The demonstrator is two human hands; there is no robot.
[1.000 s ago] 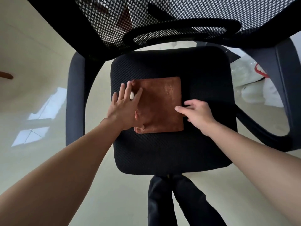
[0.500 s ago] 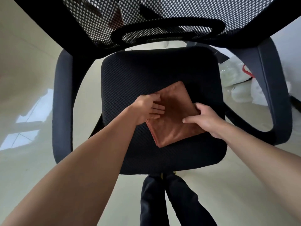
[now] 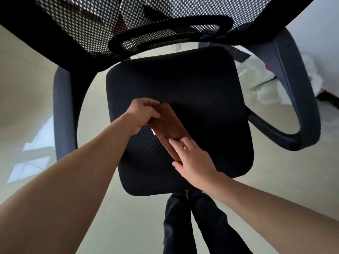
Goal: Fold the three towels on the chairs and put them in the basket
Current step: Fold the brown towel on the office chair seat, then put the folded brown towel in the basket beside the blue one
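Observation:
A brown towel point(image 3: 167, 126), folded into a narrow strip, is held tilted just above the black mesh seat of an office chair point(image 3: 205, 92). My left hand point(image 3: 142, 114) pinches its far upper end between thumb and fingers. My right hand point(image 3: 194, 162) holds the near lower end, fingers stretched along the towel's edge. A small white tag shows on the towel's left side. No basket and no other towels are in view.
The chair's perforated backrest point(image 3: 146, 21) fills the top of the view, with armrests at the left point(image 3: 63, 114) and right point(image 3: 297, 85). White plastic bags point(image 3: 266, 79) lie on the pale floor beyond the right armrest. My dark trouser legs point(image 3: 194, 222) stand below the seat.
The towel lay flat as a square on the seat, then was turned and gripped at both sides. Now it is folded narrower and lifted off the seat between both hands.

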